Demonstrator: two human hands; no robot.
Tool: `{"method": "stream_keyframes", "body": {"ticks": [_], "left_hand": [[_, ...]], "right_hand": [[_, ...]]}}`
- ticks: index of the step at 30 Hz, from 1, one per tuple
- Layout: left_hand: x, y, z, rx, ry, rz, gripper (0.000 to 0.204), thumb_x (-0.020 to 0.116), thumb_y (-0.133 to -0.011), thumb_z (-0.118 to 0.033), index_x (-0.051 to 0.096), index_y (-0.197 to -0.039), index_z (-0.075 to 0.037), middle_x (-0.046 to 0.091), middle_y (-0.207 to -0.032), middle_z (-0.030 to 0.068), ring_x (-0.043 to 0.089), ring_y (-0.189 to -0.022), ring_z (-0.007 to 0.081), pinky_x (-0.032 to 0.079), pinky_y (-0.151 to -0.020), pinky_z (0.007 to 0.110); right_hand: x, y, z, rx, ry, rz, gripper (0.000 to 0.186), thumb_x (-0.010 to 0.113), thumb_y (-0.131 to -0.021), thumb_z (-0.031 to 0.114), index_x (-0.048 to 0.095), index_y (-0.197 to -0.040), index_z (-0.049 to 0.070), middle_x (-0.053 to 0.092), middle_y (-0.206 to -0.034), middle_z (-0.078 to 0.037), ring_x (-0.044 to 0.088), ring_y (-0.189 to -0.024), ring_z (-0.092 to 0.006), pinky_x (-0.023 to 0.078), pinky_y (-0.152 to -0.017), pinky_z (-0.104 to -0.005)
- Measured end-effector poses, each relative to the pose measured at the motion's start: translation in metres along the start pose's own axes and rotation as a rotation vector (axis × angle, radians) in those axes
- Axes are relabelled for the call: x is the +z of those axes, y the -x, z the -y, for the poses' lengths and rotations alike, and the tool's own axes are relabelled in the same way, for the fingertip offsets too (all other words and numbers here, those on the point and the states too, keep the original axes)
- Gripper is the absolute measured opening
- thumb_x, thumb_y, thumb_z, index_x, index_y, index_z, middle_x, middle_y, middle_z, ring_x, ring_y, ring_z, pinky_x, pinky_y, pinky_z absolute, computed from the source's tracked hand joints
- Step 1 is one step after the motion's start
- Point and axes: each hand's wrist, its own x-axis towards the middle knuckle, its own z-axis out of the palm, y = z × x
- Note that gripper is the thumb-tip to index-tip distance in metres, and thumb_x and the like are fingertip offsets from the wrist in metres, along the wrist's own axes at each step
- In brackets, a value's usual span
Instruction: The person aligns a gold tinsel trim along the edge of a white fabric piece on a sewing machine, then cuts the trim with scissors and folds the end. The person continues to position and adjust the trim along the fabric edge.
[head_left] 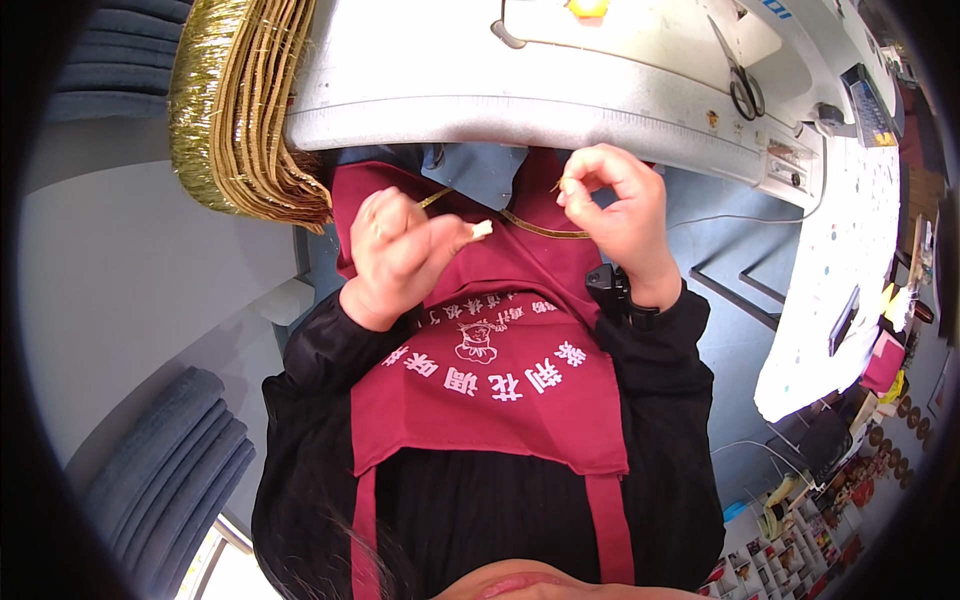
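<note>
My left hand is closed in front of my chest, fingers curled. At the tip of its thumb is a small pale piece whose kind I cannot make out. To the right, my right hand pinches thumb and forefinger together on a wisp of thin gold thread. A narrow gold ribbon crosses my lap over the dark red apron, running behind the right hand; another stretch of it shows beside the left hand. The hands are apart.
Beyond my hands is a white sewing machine table with a ruler edge. Black-handled scissors lie on it, at the right. A thick bundle of gold tinsel fringe hangs over its left end. A cable loops at the right.
</note>
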Motion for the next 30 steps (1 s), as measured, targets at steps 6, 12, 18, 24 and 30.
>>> {"method": "stream_keyframes", "body": {"ticks": [6,12,18,24,30], "left_hand": [[0.017,0.003,-0.002,-0.835,0.877,-0.019,0.006,0.071,-0.092,-0.005,0.074,-0.094,-0.001,0.058,-0.075,-0.0036,0.044,-0.067,0.0053,0.034,-0.061,0.022],[0.020,0.004,0.004,-1.075,1.118,-0.022,0.017,0.064,-0.099,-0.013,0.074,-0.100,0.001,0.057,-0.072,-0.0058,0.035,-0.059,0.0024,0.030,-0.055,0.021],[0.023,0.010,0.009,-1.053,1.207,0.131,0.017,0.066,-0.098,-0.012,0.074,-0.105,0.001,0.065,-0.083,-0.0029,0.044,-0.070,0.0028,0.035,-0.062,0.021],[0.024,0.011,0.005,-0.978,1.212,0.252,0.022,0.068,-0.096,-0.010,0.072,-0.116,-0.001,0.066,-0.085,-0.0039,0.043,-0.069,0.0020,0.035,-0.061,0.020],[0.026,0.012,0.002,-0.930,1.210,0.175,0.023,0.062,-0.100,-0.009,0.066,-0.121,0.000,0.069,-0.095,0.0010,0.057,-0.079,0.0047,0.043,-0.068,0.020]], "right_hand": [[0.016,0.004,-0.004,-0.043,0.166,0.003,0.006,0.069,-0.089,0.001,0.067,-0.094,0.000,0.065,-0.081,-0.009,0.064,-0.064,-0.0149,0.052,-0.062,-0.0244],[0.022,-0.004,0.000,-0.109,0.364,-0.047,0.017,0.067,-0.091,0.002,0.069,-0.107,0.000,0.067,-0.097,-0.011,0.066,-0.075,-0.0163,0.052,-0.065,-0.0251],[0.039,-0.007,0.005,-0.043,-0.077,0.071,0.019,0.072,-0.090,0.010,0.070,-0.107,0.002,0.067,-0.098,-0.008,0.068,-0.080,-0.0187,0.054,-0.068,-0.0285],[0.052,-0.010,-0.001,0.046,-0.077,0.063,0.013,0.070,-0.092,0.011,0.069,-0.091,-0.002,0.065,-0.081,-0.011,0.064,-0.070,-0.0214,0.049,-0.064,-0.0313],[0.047,-0.013,-0.005,0.096,-0.066,0.028,0.014,0.067,-0.095,0.012,0.069,-0.092,-0.002,0.065,-0.081,-0.011,0.063,-0.070,-0.0190,0.048,-0.063,-0.0298]]}}
